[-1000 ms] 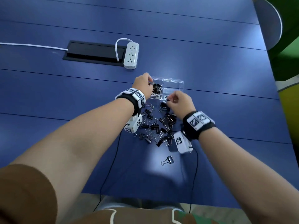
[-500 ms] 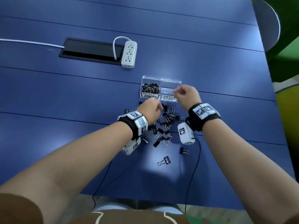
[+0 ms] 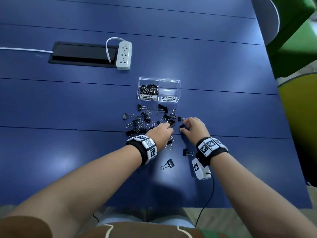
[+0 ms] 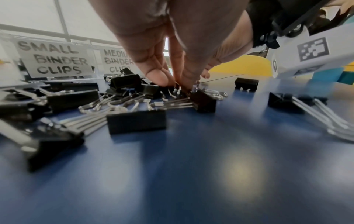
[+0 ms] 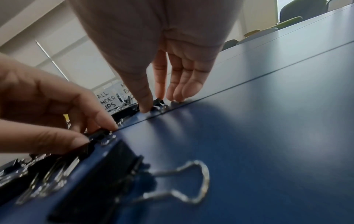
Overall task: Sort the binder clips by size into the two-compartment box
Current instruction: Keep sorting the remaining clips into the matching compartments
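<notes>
A clear two-compartment box (image 3: 178,86) stands on the blue table. Its left half, labelled SMALL BINDER CLIPS (image 4: 57,59), holds several small clips (image 3: 148,89); the right half, labelled MEDIUM BINDER CLIPS, looks empty. A pile of black binder clips (image 3: 145,118) lies in front of the box. My left hand (image 3: 169,125) is down in the pile's right part, thumb and fingers pinching a small clip (image 4: 177,88). Just to its right, my right hand (image 3: 183,127) pinches another small black clip (image 5: 158,103) lying on the table.
Two stray clips (image 3: 167,164) (image 3: 187,152) lie nearer to me. A white power strip (image 3: 123,55) and a black cable hatch (image 3: 82,54) sit far left. Green and grey chairs (image 3: 291,23) stand past the table's right edge. A black cable (image 3: 208,200) trails from my right wrist.
Both hands have come back from the box to the pile. The left left the small compartment first, the right left the medium one after; each now pinches a clip.
</notes>
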The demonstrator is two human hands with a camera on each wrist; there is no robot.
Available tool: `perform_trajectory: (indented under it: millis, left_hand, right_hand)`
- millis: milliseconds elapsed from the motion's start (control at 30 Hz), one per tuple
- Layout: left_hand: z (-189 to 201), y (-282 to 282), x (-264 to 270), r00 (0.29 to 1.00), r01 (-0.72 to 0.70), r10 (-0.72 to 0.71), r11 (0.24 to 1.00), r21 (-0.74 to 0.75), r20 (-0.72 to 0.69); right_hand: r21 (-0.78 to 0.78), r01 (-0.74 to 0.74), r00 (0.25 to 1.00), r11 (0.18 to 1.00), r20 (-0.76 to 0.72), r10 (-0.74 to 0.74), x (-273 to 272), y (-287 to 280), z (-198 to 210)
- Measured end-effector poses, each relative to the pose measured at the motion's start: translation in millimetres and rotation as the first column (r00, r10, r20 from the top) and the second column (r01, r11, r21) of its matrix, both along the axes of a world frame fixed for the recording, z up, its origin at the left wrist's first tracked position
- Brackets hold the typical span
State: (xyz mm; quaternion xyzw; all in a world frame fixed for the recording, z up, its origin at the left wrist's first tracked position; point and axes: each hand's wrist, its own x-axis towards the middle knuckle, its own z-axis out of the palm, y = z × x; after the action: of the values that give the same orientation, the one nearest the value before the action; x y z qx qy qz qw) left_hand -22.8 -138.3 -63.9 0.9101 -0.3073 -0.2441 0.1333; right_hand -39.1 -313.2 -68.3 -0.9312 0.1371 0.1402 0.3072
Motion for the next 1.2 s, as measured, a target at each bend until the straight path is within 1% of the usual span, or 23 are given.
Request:
perform_trajectory:
  millis: [133, 233, 300, 333, 400, 433, 500, 600, 700, 767, 867, 967, 1067, 1133, 1200]
  left_hand:
    - [1, 1, 0, 0.999, -0.041, 0.041, 0.998, -0.047, 0.002]
    - [3, 6, 1, 0.995, -0.078, 0.071, 0.992, -0.094, -0.072]
    - [6, 11, 1, 0.979, -0.173, 0.153, 0.974, -0.147, -0.134]
    - [8, 14, 0, 0.963, -0.245, 0.218, 0.953, -0.179, -0.159]
    - [9, 22, 3, 0.912, -0.398, 0.354, 0.887, -0.234, -0.209]
    - [9, 25, 6, 0.882, -0.461, 0.409, 0.851, -0.252, -0.235]
    - [11, 32, 16, 0.821, -0.565, 0.494, 0.776, -0.280, -0.286]
    - [15, 44, 37, 0.752, -0.658, 0.574, 0.679, -0.327, -0.323]
    - [24, 52, 60, 0.722, -0.692, 0.621, 0.636, -0.341, -0.305]
    - [31, 54, 77, 0.732, -0.678, 0.637, 0.644, -0.354, -0.242]
    - [42, 55, 103, 0.759, -0.638, 0.636, 0.681, -0.360, -0.141]
    - [48, 54, 128, 0.762, -0.628, 0.642, 0.698, -0.344, -0.086]
    - [48, 51, 146, 0.793, -0.591, 0.608, 0.755, -0.286, -0.033]
    - [46, 48, 152, 0.809, -0.571, 0.587, 0.781, -0.252, -0.013]
    - [46, 44, 154, 0.819, -0.559, 0.574, 0.796, -0.231, -0.007]
  right_hand:
    - [0.019, 0.011, 1.000, 1.000, -0.012, -0.011, -4, 8, -4]
    - [0.060, -0.017, 0.999, 0.998, -0.032, 0.018, -3, 16, 0]
    - [0.087, 0.001, 1.000, 0.996, 0.000, -0.001, 7, 20, 5]
    - [0.107, 0.023, 0.999, 0.994, 0.025, -0.026, 17, 23, 10]
    - [0.176, 0.057, 0.995, 0.983, 0.074, -0.071, 42, 32, 22]
    - [0.196, 0.048, 0.992, 0.979, 0.103, -0.069, 55, 38, 28]
    - [0.187, -0.002, 0.988, 0.982, 0.154, -0.027, 81, 52, 40]
    - [0.192, -0.047, 0.981, 0.980, 0.191, 0.009, 113, 74, 51]
    - [0.183, -0.072, 0.975, 0.981, 0.219, 0.031, 132, 87, 55]
    - [0.181, -0.072, 0.977, 0.981, 0.211, 0.033, 136, 88, 56]
    - [0.207, -0.031, 0.975, 0.978, 0.222, -0.016, 129, 77, 56]
    - [0.198, 0.041, 0.968, 0.979, 0.234, -0.088, 106, 54, 51]
    - [0.193, 0.142, 0.961, 0.971, 0.208, -0.182, 77, 28, 39]
    - [0.164, 0.170, 0.965, 0.972, 0.172, -0.198, 58, 16, 28]
    - [0.113, 0.151, 0.974, 0.982, 0.155, -0.167, 44, 9, 18]
